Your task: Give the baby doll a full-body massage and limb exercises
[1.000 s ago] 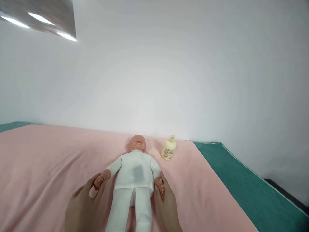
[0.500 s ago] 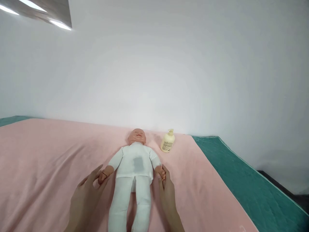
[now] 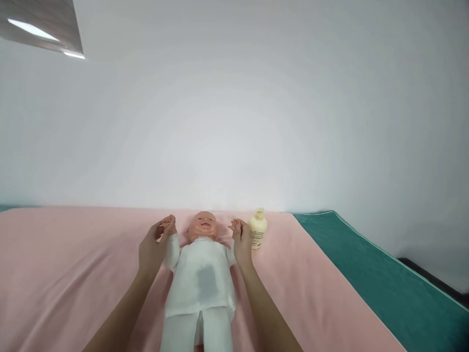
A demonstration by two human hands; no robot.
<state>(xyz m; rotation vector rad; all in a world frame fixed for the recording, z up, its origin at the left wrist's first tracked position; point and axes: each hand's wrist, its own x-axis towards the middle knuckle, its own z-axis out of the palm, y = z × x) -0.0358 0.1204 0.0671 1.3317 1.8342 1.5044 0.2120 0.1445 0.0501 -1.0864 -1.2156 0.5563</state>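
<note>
A baby doll (image 3: 198,274) in a white top and trousers lies on its back, a grey patch on its chest. Both of its arms are bent up beside its head. With thumb and fingers, my left hand (image 3: 153,247) grips the doll's hand at the left of its head. My right hand (image 3: 242,244) pinches the doll's other hand, its fingers partly hiding the small arm. Just right of my right hand stands a pale yellow pump bottle (image 3: 258,230), its left edge overlapped by my fingers.
A pink cloth (image 3: 300,293) with folds at the left lies under the doll. Green covering (image 3: 359,264) shows at the right. Behind rises a white wall (image 3: 234,122). A dark edge (image 3: 432,278) sits low at the far right.
My hands have moved the doll's arms from down beside its body to up beside its head. The bottle stays in place; the view has tilted up a little.
</note>
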